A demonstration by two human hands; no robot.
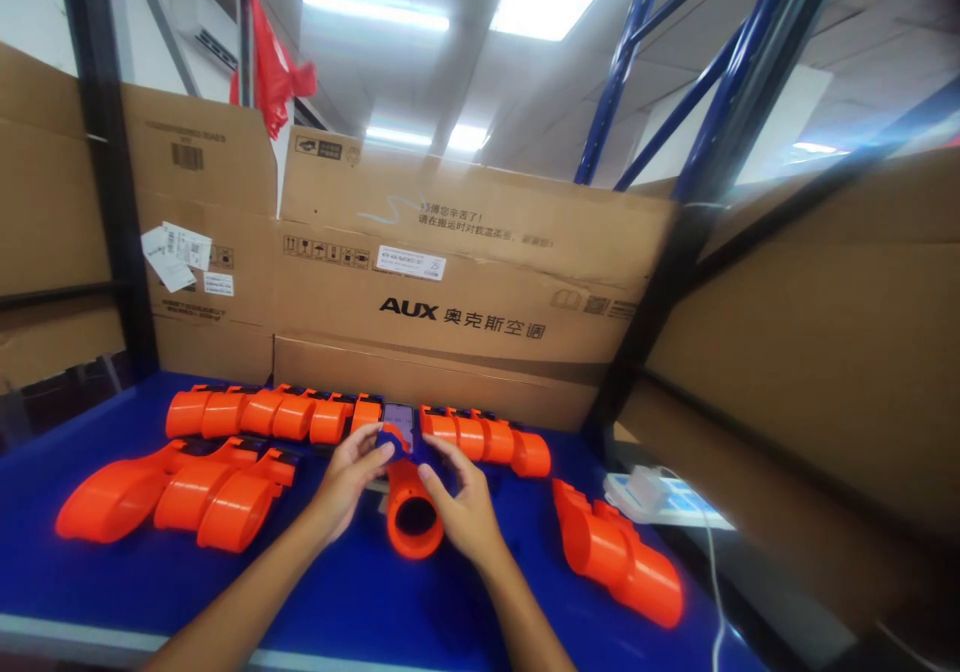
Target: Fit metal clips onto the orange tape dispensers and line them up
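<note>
Between my two hands is a dark blue device (pixel 400 445) with a small grey screen at its top and an orange tube (pixel 415 530) at its lower end. The tube's round opening faces me. My left hand (pixel 352 477) grips the device's left edge, its thumb on the front near an orange part below the screen. On the other edge, my right hand (pixel 463 500) holds the device with the fingers behind and the thumb close to the tube. What the screen reads is too small to make out.
Orange tubes with dark parts (pixel 292 415) line the back of the blue table (pixel 330 592). Similar orange pieces stand at the left (pixel 217 497) and right (pixel 619 562). Cardboard sheets (pixel 465 292) wall the back. A white power strip (pixel 667 500) with a cable sits at right.
</note>
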